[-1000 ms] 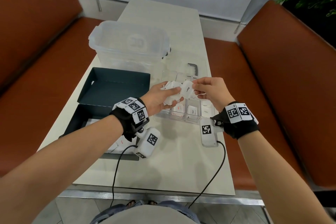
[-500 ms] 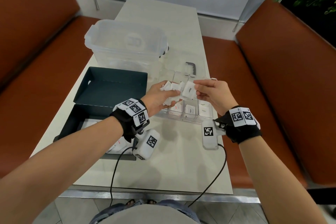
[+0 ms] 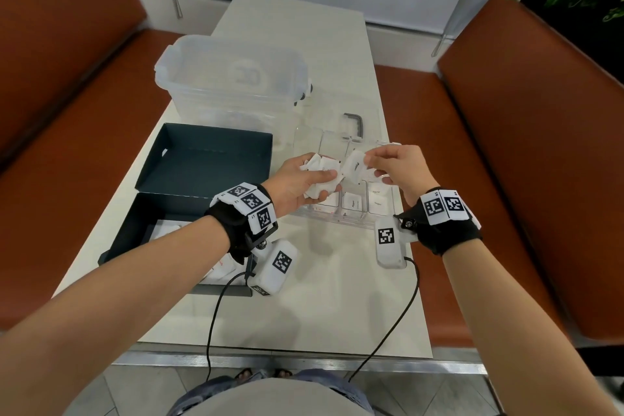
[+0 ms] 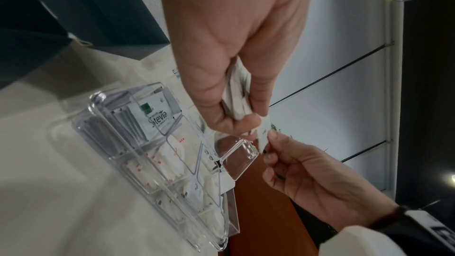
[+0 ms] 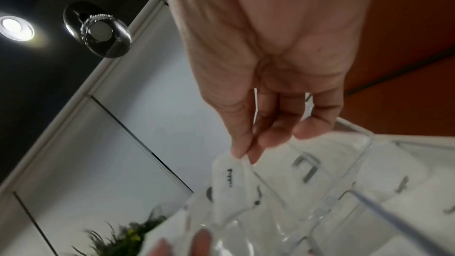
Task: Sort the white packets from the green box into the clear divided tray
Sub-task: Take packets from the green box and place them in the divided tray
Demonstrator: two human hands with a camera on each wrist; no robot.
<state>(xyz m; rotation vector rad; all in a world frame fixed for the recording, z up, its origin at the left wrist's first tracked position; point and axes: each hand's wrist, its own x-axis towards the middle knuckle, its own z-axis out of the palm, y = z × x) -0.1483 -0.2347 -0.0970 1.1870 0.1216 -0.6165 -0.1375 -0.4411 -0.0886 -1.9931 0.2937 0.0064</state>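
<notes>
Above the clear divided plastic tray (image 3: 351, 218), my left hand (image 3: 297, 181) grips a bunch of small white paper packets (image 3: 319, 167), while my right hand (image 3: 396, 165) pinches one white packet (image 3: 354, 168) at its corner. Left of the tray sits the open dark green cardboard box (image 3: 202, 162); beyond it, a clear lidded plastic tub (image 3: 233, 78).

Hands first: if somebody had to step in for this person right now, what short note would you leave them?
Left hand: grips a bunch of white packets above the clear divided tray.
Right hand: pinches a single packet by its top edge, over the tray.
Green box: open on the table, left of the tray, packets still inside.
Done: several tray compartments already hold packets.
Left: place the pinched packet, sort the left hand's bunch, then empty the box.
</notes>
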